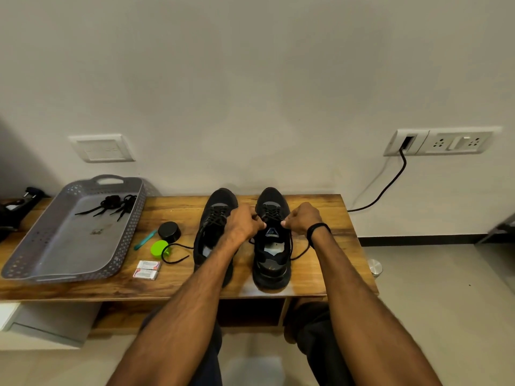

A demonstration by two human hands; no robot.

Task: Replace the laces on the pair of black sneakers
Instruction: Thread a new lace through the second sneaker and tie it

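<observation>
Left grip (245, 224), right grip (302, 218) pinch the sneaker lace (271, 212).

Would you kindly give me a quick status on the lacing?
Left hand and right hand both pinching the lace on the right-side sneaker. Other sneaker laced, end trailing loose. Nothing in the way.

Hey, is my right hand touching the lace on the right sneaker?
Touching. The head view shows the right hand pinching the lace above the tongue of the right sneaker.

Soft, even light; sharp centre, edges bowed.
</observation>
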